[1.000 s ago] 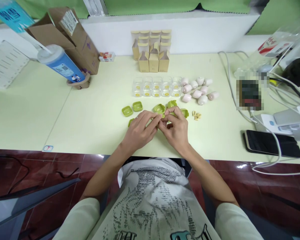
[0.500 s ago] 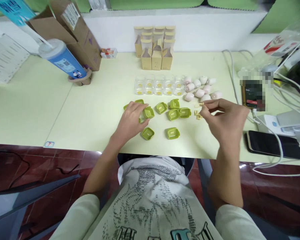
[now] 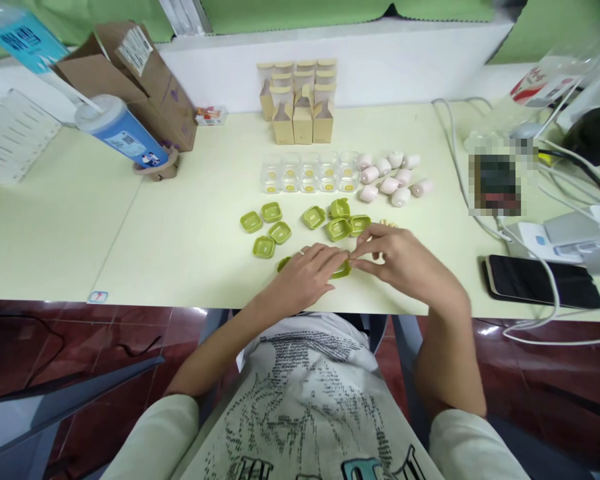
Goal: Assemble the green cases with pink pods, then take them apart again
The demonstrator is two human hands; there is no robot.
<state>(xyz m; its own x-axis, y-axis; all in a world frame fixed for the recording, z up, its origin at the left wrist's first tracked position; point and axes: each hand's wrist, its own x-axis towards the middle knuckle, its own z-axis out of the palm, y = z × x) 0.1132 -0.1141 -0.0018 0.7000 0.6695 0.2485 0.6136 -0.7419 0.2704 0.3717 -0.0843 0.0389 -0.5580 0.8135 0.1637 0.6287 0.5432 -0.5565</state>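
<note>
My left hand lies over a small green cup near the table's front edge, fingers above it and thumb on the near side, gripping it. At that cup's right end my right hand is closed in a pinch. The small pale-yellow piece seen in it earlier is now hidden by the fingers. Under my left hand another green cup shows only in part. Several more green cups stand farther back, some in a cluster. Small yellow pieces lie just beyond my right hand.
Clear containers with yellow marks stand in rows behind the cups, beside pale pink rounded pieces. Open cardboard boxes line the wall. A phone and cables lie right; a blue cup and carton stand left.
My left hand has left the cup it held among the left group and moved right to the front cup. My right hand has come left and down from the yellow pieces to that same cup.
</note>
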